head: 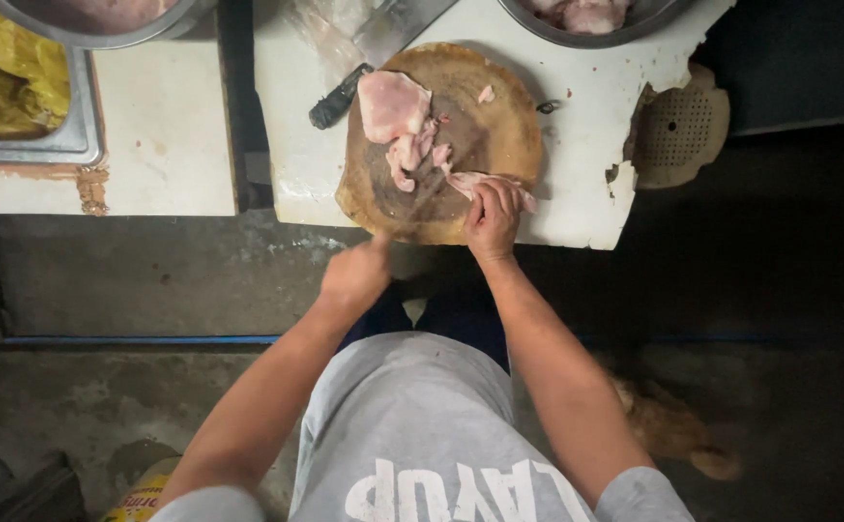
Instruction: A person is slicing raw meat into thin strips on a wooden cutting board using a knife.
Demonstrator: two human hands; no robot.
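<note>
Reference landmark: the round wooden board (485,135), which lies on a white table (586,116) with a broken right edge. Left of the board, across a dark gap, sits a second white surface (166,126) carrying a steel tray (69,145) with yellow plastic (6,68) inside. Two steel bowls stand beyond the board: one bowl (93,24) far to the upper left, another bowl (586,19) just past the board's far right rim, both holding pale meat. A cleaver (374,58) lies at the board's upper left rim, blade away from the person, dark handle touching the rim. On the board, a large pink slab (393,101) lies upper left, with small scraps (412,155) trailing toward the centre. A thin meat strip (485,182) lies at the board's near right, its long axis running left to right. The right hand (493,217) is on this strip, fingers (499,198) bent down and pinching its near edge; the strip extends just beyond the fingertips, away from the person. The left hand (356,275) hangs below the board's near left rim, blurred; it appears closed, but whether it holds anything cannot be told. The right hand is the nearer to the strip; the left is apart from it
</note>
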